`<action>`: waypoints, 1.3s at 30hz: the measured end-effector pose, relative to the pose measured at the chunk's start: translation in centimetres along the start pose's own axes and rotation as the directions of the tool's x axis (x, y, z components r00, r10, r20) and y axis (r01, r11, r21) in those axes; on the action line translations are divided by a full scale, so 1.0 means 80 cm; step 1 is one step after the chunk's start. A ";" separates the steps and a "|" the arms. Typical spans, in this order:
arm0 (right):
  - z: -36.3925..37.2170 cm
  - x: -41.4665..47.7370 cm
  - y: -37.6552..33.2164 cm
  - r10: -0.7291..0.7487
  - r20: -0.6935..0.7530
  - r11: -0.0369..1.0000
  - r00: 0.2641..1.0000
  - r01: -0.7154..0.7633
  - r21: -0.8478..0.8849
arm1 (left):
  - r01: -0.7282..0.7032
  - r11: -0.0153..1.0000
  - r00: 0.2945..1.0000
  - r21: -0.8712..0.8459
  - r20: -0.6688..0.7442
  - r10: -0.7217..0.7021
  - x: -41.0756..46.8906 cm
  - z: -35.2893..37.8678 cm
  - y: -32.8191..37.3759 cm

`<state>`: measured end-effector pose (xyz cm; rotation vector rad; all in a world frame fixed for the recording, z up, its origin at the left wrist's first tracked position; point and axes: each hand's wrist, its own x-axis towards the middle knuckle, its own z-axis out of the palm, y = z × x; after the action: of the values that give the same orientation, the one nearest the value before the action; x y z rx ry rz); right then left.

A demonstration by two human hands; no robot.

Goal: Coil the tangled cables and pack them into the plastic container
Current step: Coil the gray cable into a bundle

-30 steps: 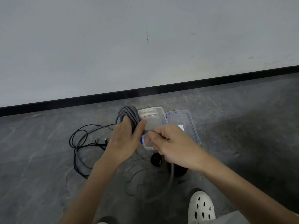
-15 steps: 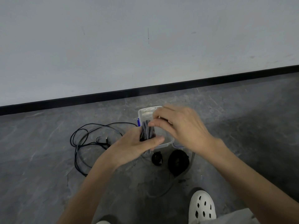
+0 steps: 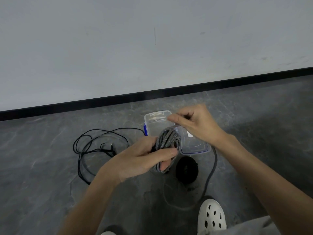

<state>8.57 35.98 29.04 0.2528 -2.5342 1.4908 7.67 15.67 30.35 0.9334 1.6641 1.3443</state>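
I am watching the left hand [image 3: 144, 160] gripping the grey coil [image 3: 167, 141], the thumb lying across the loops and the fingers curling round them from below. The hand is holding the coil in the air, in front of the near end of the container [image 3: 155, 122]. The right hand [image 3: 194, 124] is hovering above and to the right of the coil, pinching one grey strand between thumb and forefinger where it is leaving the top of the loops. The tail [image 3: 215, 160] of that cable is hanging down below the right wrist and trailing across the floor [image 3: 50, 167] towards the white shoe [image 3: 212, 216]. The container is sitting open on the floor with nothing showing inside it, a blue clip on its left side. Its lid [image 3: 194, 146] is lying flat just beside it on the right, partly hidden by the coil and the right hand. A black bundle [image 3: 186, 168] is lying near the lid, on the side closer to me. A loose black cable [image 3: 112, 148] is sprawling in tangled loops on the floor to the left, one strand reaching the container's left side.
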 end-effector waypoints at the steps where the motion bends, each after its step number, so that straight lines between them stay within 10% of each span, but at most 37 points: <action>1: 0.002 -0.001 0.001 -0.005 0.002 1.000 1.000 0.005 -0.007 | -0.014 1.000 1.000 -0.020 -0.009 0.013 0.000 0.000 0.000; 14: 0.028 -0.009 -0.006 -0.223 -0.204 0.918 0.953 0.135 -0.374 | -0.131 0.884 0.966 -0.449 -0.260 0.011 0.006 -0.009 -0.009; 23: 0.056 -0.010 -0.018 0.115 -0.012 0.951 0.993 -0.113 -0.288 | -0.312 0.719 0.873 -0.622 -0.487 -0.042 0.014 -0.014 -0.010; 29: 0.066 -0.013 -0.041 0.375 0.032 0.896 0.927 -0.371 0.244 | -0.403 0.682 0.799 -0.610 -0.598 -0.063 0.015 -0.018 -0.008; 39: 0.085 -0.023 -0.049 0.530 0.066 0.725 0.845 -0.492 0.483 | -0.521 0.624 0.677 -0.583 -0.727 -0.115 0.013 -0.035 -0.012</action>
<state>10.77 28.22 28.66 -0.4891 -2.2160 2.2827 4.63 15.28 29.64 0.0455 1.1998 2.5589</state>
